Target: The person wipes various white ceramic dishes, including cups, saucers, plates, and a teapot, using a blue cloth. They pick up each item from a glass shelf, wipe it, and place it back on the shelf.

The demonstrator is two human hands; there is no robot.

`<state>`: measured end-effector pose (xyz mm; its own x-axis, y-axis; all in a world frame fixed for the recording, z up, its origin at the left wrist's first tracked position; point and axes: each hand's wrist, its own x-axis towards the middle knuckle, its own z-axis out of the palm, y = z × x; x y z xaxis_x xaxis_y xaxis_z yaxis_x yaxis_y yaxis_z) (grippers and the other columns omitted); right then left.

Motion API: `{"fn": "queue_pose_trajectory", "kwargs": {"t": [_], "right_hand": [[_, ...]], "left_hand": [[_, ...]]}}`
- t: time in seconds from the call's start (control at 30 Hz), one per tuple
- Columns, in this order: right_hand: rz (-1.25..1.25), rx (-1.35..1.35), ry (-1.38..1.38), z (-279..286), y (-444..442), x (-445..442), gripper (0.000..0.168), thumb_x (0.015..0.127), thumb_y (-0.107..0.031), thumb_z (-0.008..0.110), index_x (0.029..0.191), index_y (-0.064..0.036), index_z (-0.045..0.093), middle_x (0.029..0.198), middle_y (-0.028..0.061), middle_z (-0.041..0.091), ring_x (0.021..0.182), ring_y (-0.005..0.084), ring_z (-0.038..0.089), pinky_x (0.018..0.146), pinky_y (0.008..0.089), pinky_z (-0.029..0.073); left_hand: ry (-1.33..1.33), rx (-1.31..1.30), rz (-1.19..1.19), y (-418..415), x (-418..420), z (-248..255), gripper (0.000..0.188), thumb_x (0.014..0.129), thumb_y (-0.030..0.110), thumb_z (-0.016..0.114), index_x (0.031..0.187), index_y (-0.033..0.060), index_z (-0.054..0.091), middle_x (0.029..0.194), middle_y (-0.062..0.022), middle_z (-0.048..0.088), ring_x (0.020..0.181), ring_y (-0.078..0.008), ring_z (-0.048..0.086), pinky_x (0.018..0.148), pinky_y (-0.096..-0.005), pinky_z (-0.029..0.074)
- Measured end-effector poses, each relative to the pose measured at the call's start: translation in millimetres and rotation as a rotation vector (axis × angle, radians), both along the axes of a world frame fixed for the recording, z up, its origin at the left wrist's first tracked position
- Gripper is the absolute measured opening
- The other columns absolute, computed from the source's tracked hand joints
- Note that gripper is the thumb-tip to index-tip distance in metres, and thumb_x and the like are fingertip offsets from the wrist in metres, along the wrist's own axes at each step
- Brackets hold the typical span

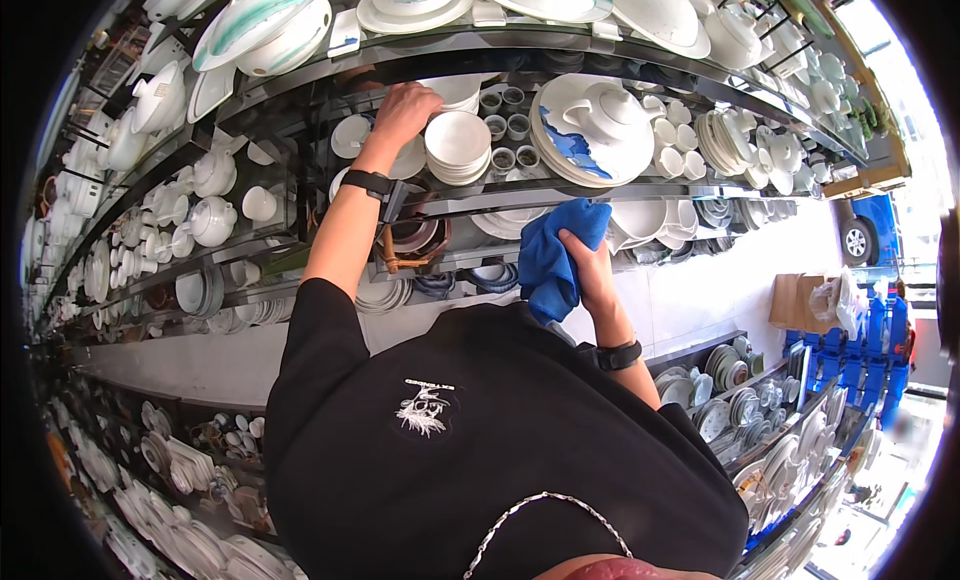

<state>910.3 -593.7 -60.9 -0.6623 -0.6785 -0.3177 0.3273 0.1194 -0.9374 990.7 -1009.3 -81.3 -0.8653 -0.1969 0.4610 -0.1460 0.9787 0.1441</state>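
Note:
My right hand (589, 269) grips a bunched blue cloth (559, 250) in front of the shelf unit. My left hand (407, 109) reaches deep into the middle shelf, palm down. Its fingers touch or nearly touch the rear stack of white dishes (456, 92); what lies under them is hidden. Just in front of that is another stack of white bowls (457, 141). To its right stand several small dark-filled cups (503, 158). Beyond them a white teapot (611, 107) sits on stacked plates with a blue pattern (574, 152).
Lidded white tureens (285, 36) line the shelf above. A dark shelf edge (487, 203) runs below my hands. Lower down are a brown-handled pot (409, 242) and stacked plates (382, 295). Behind me, more crockery shelves (720, 370) border the pale floor (690, 302). A cardboard box (799, 302) is at right.

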Motion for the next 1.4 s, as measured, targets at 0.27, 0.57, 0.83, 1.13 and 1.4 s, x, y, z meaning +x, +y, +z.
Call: {"fn": "queue_pose_trajectory", "kwargs": {"t": [0.27,0.57,0.83,1.13,1.4], "right_hand": [[0.044,0.002,-0.039,-9.3,-2.0,9.5,0.039,0.096,-0.022,0.070,0.126,0.003,0.064,0.115,0.0103,0.071,0.103,0.0185,0.067,0.094,0.0342,0.053],[-0.092,-0.362,-0.361,1.8,-17.4,4.0,0.053,0.101,-0.025,0.064,0.146,-0.001,0.046,0.137,0.0152,0.061,0.124,0.0276,0.063,0.109,0.0439,0.051],[0.091,-0.386,0.397,53.8,-80.2,60.9,0.073,0.095,-0.010,0.069,0.156,0.002,0.032,0.159,0.0155,0.037,0.143,0.0228,0.041,0.119,0.0388,0.035],[0.234,-0.388,-0.332,49.8,-68.9,11.2,0.043,0.099,-0.030,0.069,0.131,-0.003,0.059,0.116,0.0079,0.069,0.105,0.0170,0.067,0.092,0.0323,0.055],[0.185,-0.441,-0.110,64.3,-51.7,51.1,0.066,0.092,-0.032,0.069,0.144,0.003,0.050,0.136,0.0171,0.062,0.122,0.0270,0.063,0.106,0.0392,0.052]], "left_hand": [[0.139,0.065,0.118,13.6,1.2,9.4,0.010,0.089,0.012,0.070,0.093,0.0048,0.075,0.092,-0.0120,0.074,0.086,-0.0356,0.071,0.075,-0.0440,0.057],[0.337,0.440,0.192,134.5,56.2,66.8,0.011,0.091,0.011,0.071,0.093,0.0000,0.072,0.088,-0.0167,0.071,0.080,-0.0390,0.068,0.071,-0.0441,0.053],[0.554,0.894,0.232,261.6,77.7,71.7,0.008,0.088,-0.004,0.069,0.096,-0.0022,0.069,0.086,-0.0165,0.069,0.072,-0.0331,0.068,0.065,-0.0369,0.052],[0.555,1.263,-0.034,268.4,137.2,73.7,0.008,0.095,0.004,0.073,0.097,-0.0022,0.068,0.085,-0.0049,0.068,0.071,-0.0144,0.058,0.065,-0.0298,0.048],[0.740,1.996,-0.265,234.9,158.6,44.0,0.036,0.108,0.030,0.060,0.131,0.0034,0.063,0.119,-0.0053,0.070,0.110,-0.0170,0.065,0.099,-0.0361,0.049]]}}
